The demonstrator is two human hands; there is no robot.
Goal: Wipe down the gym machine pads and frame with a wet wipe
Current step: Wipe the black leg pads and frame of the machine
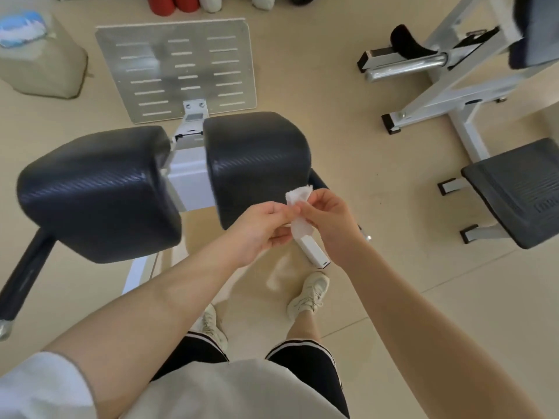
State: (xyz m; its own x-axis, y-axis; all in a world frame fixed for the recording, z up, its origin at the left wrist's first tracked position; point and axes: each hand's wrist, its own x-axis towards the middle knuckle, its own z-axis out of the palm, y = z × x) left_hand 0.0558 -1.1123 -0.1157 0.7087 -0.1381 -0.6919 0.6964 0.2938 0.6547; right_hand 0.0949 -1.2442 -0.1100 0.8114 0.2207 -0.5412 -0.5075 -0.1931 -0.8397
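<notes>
Both hands up in front of the person, left hand (pixel 266 225) and right hand (pixel 326 219) each pinching the crumpled white wet wipe (pixel 298 198) between them, just off the near edge of the right black pad (pixel 257 158), left pad (pixel 93 189) beside it, slotted metal footplate (pixel 175 68) further back on the floor

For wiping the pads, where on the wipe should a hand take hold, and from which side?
Probably at the bunched middle of the wipe, where the left hand and right hand pinch it now, coming from the person's side. Its crumpled top end sticks out free toward the right pad, ready to press on it.
</notes>
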